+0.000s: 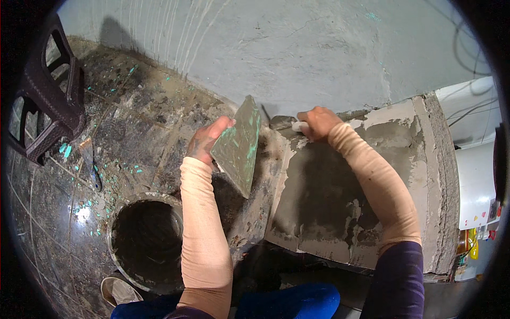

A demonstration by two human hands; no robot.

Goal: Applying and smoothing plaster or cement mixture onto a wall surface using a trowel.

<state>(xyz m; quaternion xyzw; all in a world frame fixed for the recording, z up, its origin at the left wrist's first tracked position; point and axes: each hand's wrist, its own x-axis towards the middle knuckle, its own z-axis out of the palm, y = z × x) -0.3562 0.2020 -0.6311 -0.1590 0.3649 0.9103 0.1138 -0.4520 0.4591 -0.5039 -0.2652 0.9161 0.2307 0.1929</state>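
My left hand [205, 141] is closed on the edge of a flat board [240, 146], held tilted and smeared with grey mortar and green patches. In my right hand [320, 125] is a small trowel [282, 122]; its pale handle shows between the fingers. The trowel's grey blade lies at the inner corner where a raised block [324, 186] meets the wall [319, 53]. Dark, damp-looking mortar covers much of the block's top, with lighter, rough patches toward its edges. The fingertips of my left hand are partly hidden by the board.
A round bucket [112, 234] with dark mortar inside stands left of my left forearm, a pale container [118, 291] beside it. A scraper [91, 165] lies on the dirty floor among green flakes. At the far left is a dark plastic chair [50, 101].
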